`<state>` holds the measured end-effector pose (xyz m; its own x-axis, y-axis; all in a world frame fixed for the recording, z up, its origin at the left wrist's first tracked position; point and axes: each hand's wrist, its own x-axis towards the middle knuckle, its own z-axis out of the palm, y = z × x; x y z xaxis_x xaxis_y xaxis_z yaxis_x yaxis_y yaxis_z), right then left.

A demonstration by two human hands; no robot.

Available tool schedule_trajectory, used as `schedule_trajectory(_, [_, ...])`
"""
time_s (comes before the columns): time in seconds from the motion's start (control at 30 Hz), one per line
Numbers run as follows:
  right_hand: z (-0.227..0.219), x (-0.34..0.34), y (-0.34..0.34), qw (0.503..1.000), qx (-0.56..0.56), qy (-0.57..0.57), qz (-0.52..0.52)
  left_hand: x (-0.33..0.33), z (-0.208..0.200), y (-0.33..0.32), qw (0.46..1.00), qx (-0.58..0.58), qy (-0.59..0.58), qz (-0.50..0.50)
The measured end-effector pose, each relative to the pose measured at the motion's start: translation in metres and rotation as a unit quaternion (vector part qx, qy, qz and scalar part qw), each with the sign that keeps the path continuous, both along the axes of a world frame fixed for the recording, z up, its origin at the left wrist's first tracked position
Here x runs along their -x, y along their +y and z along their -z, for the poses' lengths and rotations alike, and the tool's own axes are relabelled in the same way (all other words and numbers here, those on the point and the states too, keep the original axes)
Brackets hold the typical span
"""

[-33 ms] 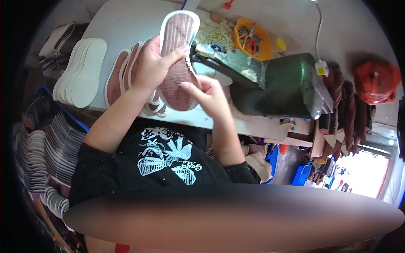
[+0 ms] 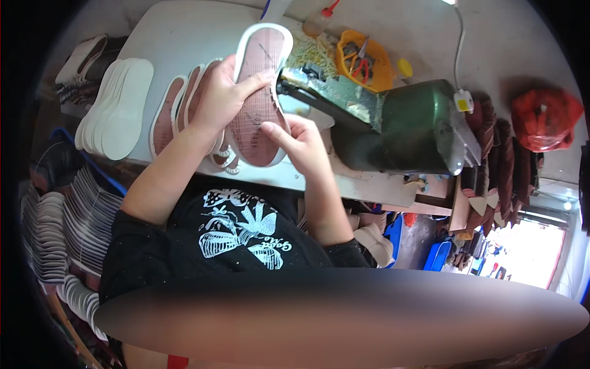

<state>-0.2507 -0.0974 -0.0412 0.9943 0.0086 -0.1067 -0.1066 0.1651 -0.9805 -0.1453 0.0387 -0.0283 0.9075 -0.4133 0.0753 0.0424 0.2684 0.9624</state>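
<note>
I hold a brown insole with a white rim [image 2: 255,132] upright in front of me. My left hand [image 2: 224,95] grips its left side, thumb laid across the face. At its lower right edge my right hand [image 2: 295,138] is closed, thumb on the brown face and fingers partly hidden behind. Small notches show in the white rim between the two hands. Behind my left forearm, several similar brown insoles with white edges [image 2: 165,120] lie on the white table [image 2: 178,31], partly covered. Left of them is a fanned stack of plain white insoles [image 2: 117,114].
A dark green sewing machine [image 2: 421,126] stands close to my right hand. Behind it are a yellow basket of tools [image 2: 375,71] and pale thread scraps [image 2: 310,52]. Tall stacks of soles [image 2: 46,230] rise at left. A red bag [image 2: 546,120] sits far right.
The insole sits slightly lower in the picture, while both hands keep their grip on it. The whole view has shifted a little.
</note>
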Motion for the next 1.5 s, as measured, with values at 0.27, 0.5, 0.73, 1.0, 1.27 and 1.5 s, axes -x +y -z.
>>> schedule_trajectory(0.27, [0.0,-0.01,-0.004,0.99,-0.098,-0.007,0.098,-0.053,0.037,-0.035,0.984,-0.161,-0.051,-0.055])
schedule_trajectory(0.5, [0.002,-0.01,-0.018,0.978,-0.151,0.003,0.144,-0.07,0.043,-0.063,0.946,-0.278,-0.107,-0.126])
schedule_trajectory(0.73, [0.014,0.0,-0.006,0.976,-0.186,0.072,0.083,-0.084,0.028,-0.066,0.914,-0.375,-0.127,-0.086])
schedule_trajectory(1.0, [0.012,-0.033,0.015,0.96,-0.19,0.009,0.205,-0.131,0.038,-0.06,0.89,-0.436,-0.133,-0.023])
schedule_trajectory(1.27, [0.003,-0.048,0.011,0.957,-0.191,0.008,0.219,-0.146,-0.017,-0.054,0.814,-0.367,-0.242,0.38])
schedule_trajectory(1.5, [-0.007,-0.048,0.008,0.957,-0.167,0.018,0.235,-0.144,-0.032,-0.043,0.747,-0.471,-0.324,0.34])
